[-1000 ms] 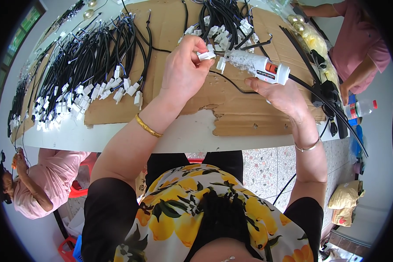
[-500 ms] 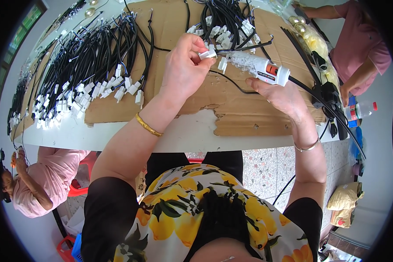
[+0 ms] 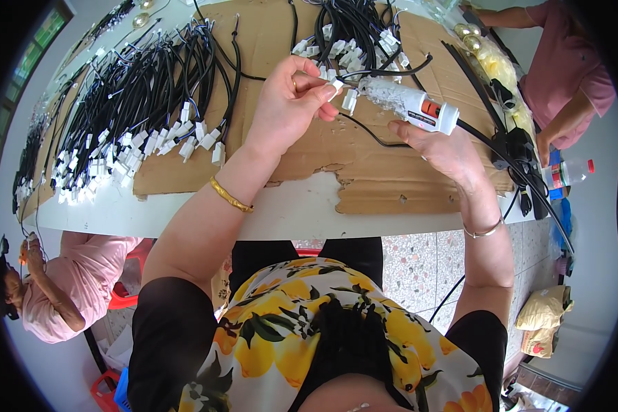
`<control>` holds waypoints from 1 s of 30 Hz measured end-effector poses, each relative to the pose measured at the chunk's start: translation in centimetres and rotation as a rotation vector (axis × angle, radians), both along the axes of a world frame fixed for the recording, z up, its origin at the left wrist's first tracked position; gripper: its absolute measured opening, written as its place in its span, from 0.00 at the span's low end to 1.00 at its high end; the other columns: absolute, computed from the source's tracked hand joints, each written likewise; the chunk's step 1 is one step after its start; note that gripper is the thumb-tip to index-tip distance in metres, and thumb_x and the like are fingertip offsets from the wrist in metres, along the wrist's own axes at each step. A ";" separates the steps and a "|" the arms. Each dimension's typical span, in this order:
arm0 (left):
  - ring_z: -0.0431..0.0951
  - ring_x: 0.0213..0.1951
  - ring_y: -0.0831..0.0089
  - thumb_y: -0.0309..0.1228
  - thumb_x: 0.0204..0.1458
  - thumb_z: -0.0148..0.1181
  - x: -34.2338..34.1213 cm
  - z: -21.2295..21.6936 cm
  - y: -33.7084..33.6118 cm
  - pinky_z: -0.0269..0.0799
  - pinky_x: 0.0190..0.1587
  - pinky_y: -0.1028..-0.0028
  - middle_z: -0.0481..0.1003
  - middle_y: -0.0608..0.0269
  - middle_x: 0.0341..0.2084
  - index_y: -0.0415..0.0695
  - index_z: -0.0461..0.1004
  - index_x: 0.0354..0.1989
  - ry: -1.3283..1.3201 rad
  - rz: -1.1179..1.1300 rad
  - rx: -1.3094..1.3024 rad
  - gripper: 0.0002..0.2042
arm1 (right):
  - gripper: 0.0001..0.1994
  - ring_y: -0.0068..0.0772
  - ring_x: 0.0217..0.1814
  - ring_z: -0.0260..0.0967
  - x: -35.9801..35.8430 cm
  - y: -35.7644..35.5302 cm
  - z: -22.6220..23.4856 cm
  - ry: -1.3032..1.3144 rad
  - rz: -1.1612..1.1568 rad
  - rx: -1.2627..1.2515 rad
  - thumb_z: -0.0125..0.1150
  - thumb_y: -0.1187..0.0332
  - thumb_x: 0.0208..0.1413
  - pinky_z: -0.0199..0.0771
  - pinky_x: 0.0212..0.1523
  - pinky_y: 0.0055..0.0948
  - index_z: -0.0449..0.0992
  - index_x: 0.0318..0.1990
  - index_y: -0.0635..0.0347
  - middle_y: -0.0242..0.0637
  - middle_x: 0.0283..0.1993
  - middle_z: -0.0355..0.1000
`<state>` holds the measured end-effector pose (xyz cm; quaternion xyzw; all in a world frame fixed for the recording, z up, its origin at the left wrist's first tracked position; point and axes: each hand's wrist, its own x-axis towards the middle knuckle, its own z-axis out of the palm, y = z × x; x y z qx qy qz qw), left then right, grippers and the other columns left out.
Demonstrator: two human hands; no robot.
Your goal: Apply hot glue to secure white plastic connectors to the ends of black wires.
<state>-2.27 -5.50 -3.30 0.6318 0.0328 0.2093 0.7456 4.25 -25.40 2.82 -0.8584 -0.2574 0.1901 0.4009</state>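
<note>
My left hand (image 3: 285, 113) pinches a small white plug connector (image 3: 335, 85) between thumb and fingers, above the cardboard. A black cable (image 3: 391, 71) runs from near it to the right. My right hand (image 3: 445, 152) is wrapped round a white hot glue gun (image 3: 419, 110) with an orange patch; its grip is hidden under the hand. Clumps of dried glue cover the gun's front, and its tip points left, close to the held connector. Another white connector (image 3: 350, 101) hangs just below the tip; whether it belongs to the held cable I cannot tell.
A wide bundle of black cables (image 3: 137, 89) with white connectors lies at left, a second cable bundle (image 3: 364, 31) at the far middle. Cardboard (image 3: 398, 182) covers the white table (image 3: 268, 220). Black plugs and cords (image 3: 511, 151) and a bottle (image 3: 566, 173) are at right. Co-workers sit on both sides.
My left hand has turned the connector more upright and shifted slightly, its fingers spread a little differently. The glue gun has moved slightly right.
</note>
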 end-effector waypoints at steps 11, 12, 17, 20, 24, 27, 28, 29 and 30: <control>0.74 0.23 0.73 0.23 0.51 0.48 0.1 -0.3 0.5 0.73 0.27 0.75 0.73 0.47 0.31 0.39 0.58 0.38 -0.011 -0.144 -0.116 0.08 | 0.11 0.16 0.32 0.64 0.5 -0.2 -0.2 -0.032 0.014 0.013 0.58 0.70 0.46 0.64 0.34 0.17 0.73 0.37 0.64 0.29 0.31 0.72; 0.74 0.23 0.73 0.22 0.51 0.47 0.1 -0.3 0.5 0.73 0.27 0.75 0.73 0.47 0.31 0.39 0.58 0.38 0.000 -0.149 -0.130 0.07 | 0.10 0.16 0.33 0.64 0.4 -0.2 -0.2 -0.047 0.019 0.016 0.57 0.70 0.46 0.64 0.34 0.17 0.73 0.37 0.64 0.29 0.32 0.72; 0.73 0.22 0.74 0.24 0.53 0.46 0.0 -0.6 0.7 0.72 0.26 0.75 0.73 0.47 0.32 0.40 0.59 0.38 0.006 -0.207 -0.176 0.07 | 0.11 0.16 0.34 0.65 0.3 -0.2 -0.2 -0.018 0.030 0.021 0.58 0.70 0.46 0.64 0.35 0.17 0.73 0.38 0.64 0.30 0.32 0.73; 0.72 0.21 0.76 0.26 0.54 0.45 0.0 -0.7 0.8 0.71 0.26 0.76 0.73 0.46 0.33 0.41 0.59 0.38 0.010 -0.248 -0.213 0.06 | 0.11 0.16 0.33 0.65 0.5 -0.2 -0.1 -0.020 0.029 0.007 0.57 0.70 0.46 0.64 0.35 0.17 0.73 0.38 0.64 0.30 0.32 0.73; 0.71 0.21 0.77 0.27 0.54 0.45 0.0 -0.9 1.0 0.70 0.26 0.76 0.73 0.45 0.34 0.42 0.60 0.38 0.008 -0.301 -0.236 0.06 | 0.11 0.16 0.33 0.65 0.4 -0.4 -0.1 -0.023 0.019 0.026 0.57 0.70 0.45 0.64 0.33 0.17 0.73 0.38 0.64 0.30 0.32 0.73; 0.70 0.21 0.78 0.27 0.54 0.45 0.1 -1.1 1.1 0.70 0.26 0.76 0.73 0.45 0.34 0.42 0.60 0.38 0.000 -0.315 -0.247 0.06 | 0.12 0.15 0.33 0.64 0.2 -0.4 -0.1 0.013 0.015 0.054 0.58 0.70 0.45 0.63 0.32 0.17 0.72 0.38 0.65 0.30 0.32 0.73; 0.70 0.21 0.78 0.27 0.54 0.45 0.1 -1.1 1.1 0.70 0.26 0.76 0.73 0.45 0.34 0.42 0.60 0.38 0.000 -0.319 -0.245 0.06 | 0.12 0.15 0.33 0.64 0.2 -0.4 0.0 0.013 0.011 0.055 0.58 0.70 0.45 0.63 0.32 0.17 0.72 0.38 0.65 0.30 0.32 0.73; 0.70 0.21 0.78 0.27 0.54 0.45 0.1 -1.1 1.1 0.70 0.26 0.76 0.72 0.44 0.35 0.42 0.60 0.38 0.003 -0.318 -0.256 0.06 | 0.12 0.16 0.33 0.65 0.2 -0.4 0.1 -0.001 0.025 0.020 0.57 0.71 0.45 0.64 0.33 0.17 0.72 0.38 0.65 0.31 0.33 0.73; 0.70 0.21 0.78 0.27 0.54 0.45 0.0 -1.1 1.1 0.70 0.26 0.76 0.72 0.44 0.35 0.42 0.60 0.38 0.006 -0.318 -0.266 0.06 | 0.12 0.16 0.34 0.66 0.3 -0.4 0.1 -0.014 0.038 -0.015 0.57 0.71 0.46 0.65 0.34 0.17 0.72 0.39 0.65 0.32 0.33 0.74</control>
